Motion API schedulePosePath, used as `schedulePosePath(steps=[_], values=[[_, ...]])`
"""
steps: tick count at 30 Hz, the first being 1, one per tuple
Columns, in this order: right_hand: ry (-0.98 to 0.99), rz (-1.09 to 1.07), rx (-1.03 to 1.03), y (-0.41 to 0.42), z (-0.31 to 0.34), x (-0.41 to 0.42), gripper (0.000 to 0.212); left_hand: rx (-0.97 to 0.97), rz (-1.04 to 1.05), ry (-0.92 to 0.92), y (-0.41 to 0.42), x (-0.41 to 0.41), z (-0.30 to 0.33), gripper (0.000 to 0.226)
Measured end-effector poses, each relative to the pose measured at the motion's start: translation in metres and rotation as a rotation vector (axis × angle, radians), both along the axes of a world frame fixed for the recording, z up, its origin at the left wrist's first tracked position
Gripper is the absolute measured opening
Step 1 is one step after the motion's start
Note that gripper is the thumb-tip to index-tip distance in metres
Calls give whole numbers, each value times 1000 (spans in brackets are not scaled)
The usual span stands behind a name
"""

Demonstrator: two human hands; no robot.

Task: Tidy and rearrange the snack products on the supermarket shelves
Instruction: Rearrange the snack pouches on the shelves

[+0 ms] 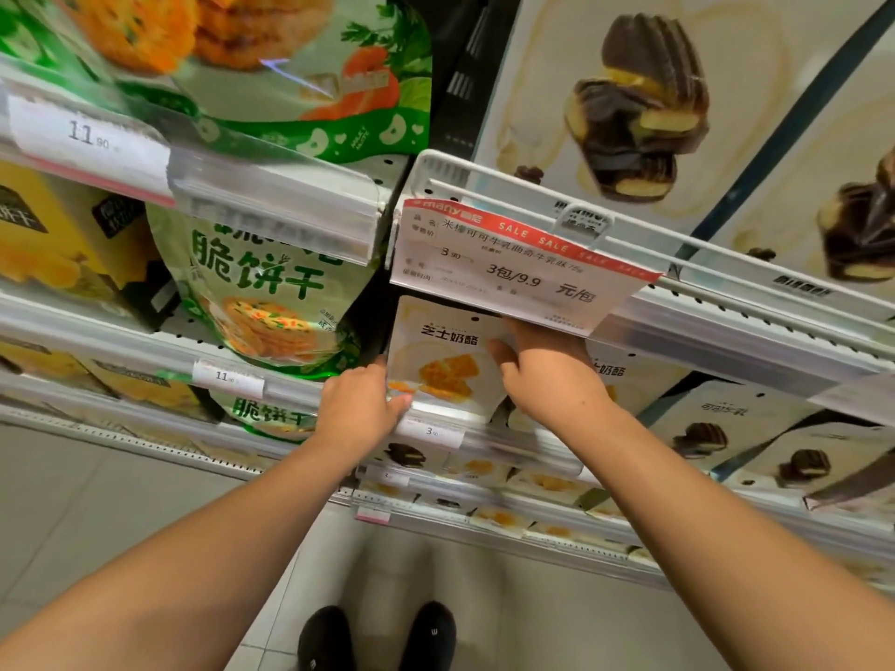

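A white cheese-snack pouch (443, 365) with yellow pieces printed on it stands at the front of a middle shelf, just under a red sale tag. My left hand (361, 404) grips its lower left edge, fingers curled round the side. My right hand (542, 365) holds its right side, thumb on the front and fingers hidden behind the pouch. More white pouches of the same kind (624, 375) stand to the right, partly hidden by my right wrist.
Green cracker bags (271, 293) fill the shelves to the left, above a price rail (227, 377). White chocolate-biscuit pouches (702, 433) line the right. A sale tag (523, 263) hangs over the pouch. Lower shelves (484, 501) hold more packets. My black shoes (378, 636) stand on the tiled floor.
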State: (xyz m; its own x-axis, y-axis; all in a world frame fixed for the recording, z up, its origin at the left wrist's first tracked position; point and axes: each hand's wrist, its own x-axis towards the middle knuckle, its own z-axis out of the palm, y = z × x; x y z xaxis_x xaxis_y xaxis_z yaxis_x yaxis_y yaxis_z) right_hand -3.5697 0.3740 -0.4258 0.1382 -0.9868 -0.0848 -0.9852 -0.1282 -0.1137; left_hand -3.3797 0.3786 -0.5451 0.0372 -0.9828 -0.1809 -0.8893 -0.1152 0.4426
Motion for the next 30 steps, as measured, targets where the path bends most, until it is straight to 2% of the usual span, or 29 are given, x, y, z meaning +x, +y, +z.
schedulePosePath(steps=[2,4,6,8,10,12,16,20,24,30], values=[[11,-11,2,6,3,-3,37,8,47,109,8,0,2,49],[-49,-30,-72,16,6,-9,42,-118,90,190,27,-2,1,60],[-204,-45,-197,33,7,-21,28,-284,49,185,51,-11,0,68],[-374,-78,-287,58,7,-40,10,-356,-97,209,66,-30,5,54],[-507,-130,-331,91,5,-67,23,-256,-289,265,70,-56,13,25],[-612,-260,-336,127,2,-101,25,-147,-431,332,72,-88,21,13],[-742,-565,-388,205,-13,-183,25,-108,-623,407,83,-176,44,13],[-703,-808,-497,292,-24,-268,31,-52,-839,451,118,-288,69,16],[-668,-973,-649,377,-22,-341,31,16,-1035,489,167,-396,87,18],[-719,-1163,-733,467,-4,-438,24,103,-1147,489,222,-492,88,13]])
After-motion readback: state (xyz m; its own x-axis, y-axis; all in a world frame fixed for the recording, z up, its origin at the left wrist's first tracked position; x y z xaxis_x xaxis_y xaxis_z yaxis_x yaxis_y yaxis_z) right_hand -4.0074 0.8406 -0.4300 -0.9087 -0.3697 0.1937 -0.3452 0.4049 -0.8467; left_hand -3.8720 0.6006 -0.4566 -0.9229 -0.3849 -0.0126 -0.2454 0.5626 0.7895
